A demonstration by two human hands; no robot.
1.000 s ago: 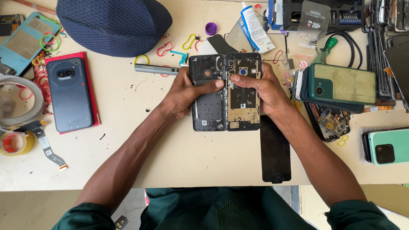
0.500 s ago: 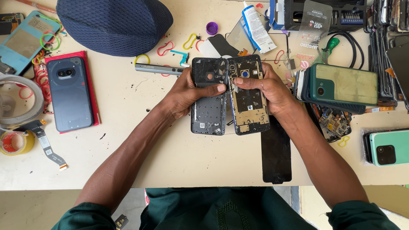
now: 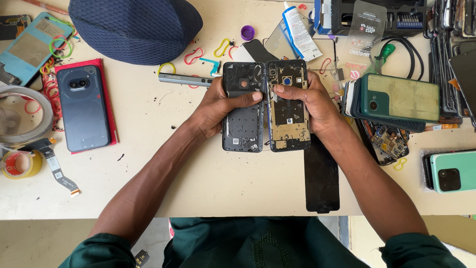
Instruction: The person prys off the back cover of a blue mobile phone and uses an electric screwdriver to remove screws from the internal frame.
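Observation:
My left hand [image 3: 214, 106] grips a black phone back cover [image 3: 242, 119], thumb across its upper part. Beside it my right hand [image 3: 311, 101] holds an opened phone body [image 3: 289, 111] with gold-coloured shielding and exposed parts, thumb pressing near the top. The two pieces lie side by side, edges touching, just above the cream table [image 3: 198, 173]. A black screen panel [image 3: 322, 178] lies flat under my right wrist.
A dark blue cap [image 3: 134, 30] sits at the back left. A grey phone on a red case [image 3: 83, 109], tape rolls [image 3: 20, 164], a glue tube [image 3: 299, 30], a stack of green phones [image 3: 396, 101], a loose circuit board [image 3: 386, 141] and coloured rubber bands surround the hands.
The two halves have been shifted slightly and now sit level, side by side. My right thumb has moved up onto the top of the phone body.

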